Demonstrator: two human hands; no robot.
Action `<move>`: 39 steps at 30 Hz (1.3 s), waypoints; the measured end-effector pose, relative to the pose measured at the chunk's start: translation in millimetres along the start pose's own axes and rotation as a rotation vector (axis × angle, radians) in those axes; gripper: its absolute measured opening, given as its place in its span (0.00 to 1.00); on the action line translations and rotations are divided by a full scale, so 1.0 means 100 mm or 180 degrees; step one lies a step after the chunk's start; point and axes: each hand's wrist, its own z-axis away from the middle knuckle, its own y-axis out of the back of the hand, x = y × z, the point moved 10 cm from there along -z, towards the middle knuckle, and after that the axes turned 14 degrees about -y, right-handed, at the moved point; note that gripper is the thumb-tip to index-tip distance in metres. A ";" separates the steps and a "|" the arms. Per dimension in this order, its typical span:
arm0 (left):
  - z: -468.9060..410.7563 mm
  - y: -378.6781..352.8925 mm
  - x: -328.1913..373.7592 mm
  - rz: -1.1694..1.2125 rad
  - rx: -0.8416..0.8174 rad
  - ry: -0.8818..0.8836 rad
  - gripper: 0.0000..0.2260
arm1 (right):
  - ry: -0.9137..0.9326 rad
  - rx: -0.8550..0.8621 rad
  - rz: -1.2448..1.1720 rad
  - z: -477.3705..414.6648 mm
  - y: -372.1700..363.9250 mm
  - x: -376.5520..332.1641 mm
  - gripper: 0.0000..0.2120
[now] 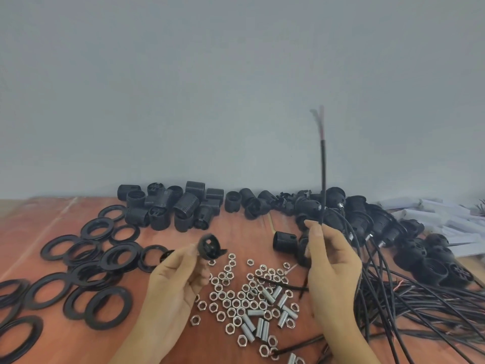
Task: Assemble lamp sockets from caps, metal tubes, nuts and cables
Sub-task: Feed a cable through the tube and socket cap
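Black plastic cap (210, 246) is pinched in your left hand (178, 279), thumb and fingertips curled round its rim, so it's lifted clear of the table (236, 224) with its holed face showing. Your palm is turned up and the wrist comes in from the bottom edge.

Your right hand (333, 261) is raised a bit higher and pinches a black cable (323, 179) between thumb and fingers. The cable stands almost straight up above that hand, and its stripped wire ends at the top are blurry, 1 reddish, the rest greyish. Can't tell where the lower part runs, your hand hides it.

Between and below your hands there's a loose scatter of nuts (236, 298) with short metal tubes (270, 298) mixed in on the right side of it. Flat black rings (91, 258) overlap in a heap off to your left. Threaded socket bodies (178, 206) are piled at the back against the grey wall (236, 74), and 1 lone socket body (284, 241) lies on its side just beside your right hand. On your right, a thick bundle of cables (420, 306) fans across the table, near a crowd of sockets (367, 216) at the back right. Some white pieces (433, 214) lie at the far right, too blurred to identify.
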 end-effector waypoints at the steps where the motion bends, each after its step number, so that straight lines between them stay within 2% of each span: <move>1: 0.24 -0.20 -0.28 -0.0111 -0.0404 0.0099 0.10 | -0.0134 -0.0052 -0.0097 -0.01 0.00 0.03 0.07; 2: 0.24 -0.42 -0.29 -0.0036 -0.0928 0.0065 0.10 | -0.0318 -0.0136 -0.0124 -0.01 -0.03 0.09 0.09; 5: 0.20 -0.38 -0.40 -0.0294 -0.0952 0.0097 0.10 | -0.0799 -0.0314 -0.0454 0.02 -0.08 0.27 0.15; 8: 0.17 -0.33 -0.38 -0.0540 -0.1051 0.0019 0.10 | -0.0916 -0.0282 -0.0637 0.04 -0.08 0.33 0.19; 12: 0.20 -0.38 -0.41 -0.0491 -0.1072 0.0025 0.11 | -0.0724 -0.0263 -0.0742 0.09 -0.11 0.26 0.14; 19: 0.17 -0.40 -0.36 -0.0438 -0.1079 -0.0117 0.10 | -0.0335 0.0065 -0.0761 0.06 0.08 0.05 0.13; 22: 0.17 -0.41 -0.36 -0.0559 -0.1181 -0.0248 0.27 | -0.0271 -0.0070 -0.0539 0.12 -0.01 0.06 0.12; 23: 0.17 -0.41 -0.35 -0.0603 -0.1185 -0.0295 0.27 | -0.0264 -0.0091 -0.0535 0.14 -0.03 0.09 0.12; 26: 0.16 -0.42 -0.36 -0.0638 -0.1254 -0.0327 0.11 | -0.0291 -0.0112 -0.0579 0.16 -0.05 0.14 0.14; 39: 0.11 -0.39 -0.33 -0.0852 -0.1325 -0.0669 0.13 | 0.0021 0.0015 -0.0598 0.23 -0.05 0.02 0.10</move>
